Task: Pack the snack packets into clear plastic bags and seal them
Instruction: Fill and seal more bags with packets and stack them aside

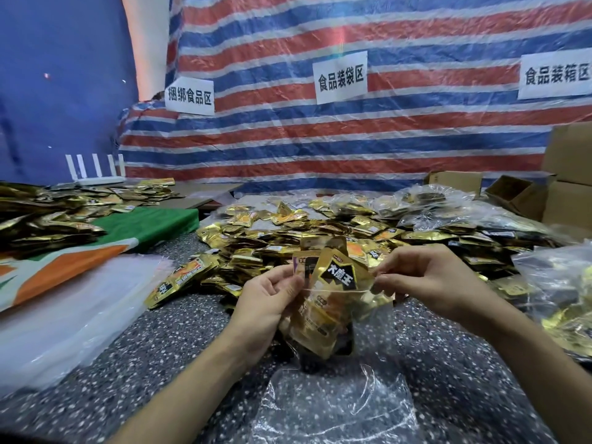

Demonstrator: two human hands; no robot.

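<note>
Head view: left hand, right hand pinch bag, packet reads 大魔王.

Your left hand and right hand hold the clear bag between them above the table, with packets in it. The packet pile lies behind it at twelve o'clock. The empty bags are stacked at nine, and the router stands far back at ten. The filled bags lie at one to three, with cardboard boxes behind them. A crumpled bag lies at six.
</note>
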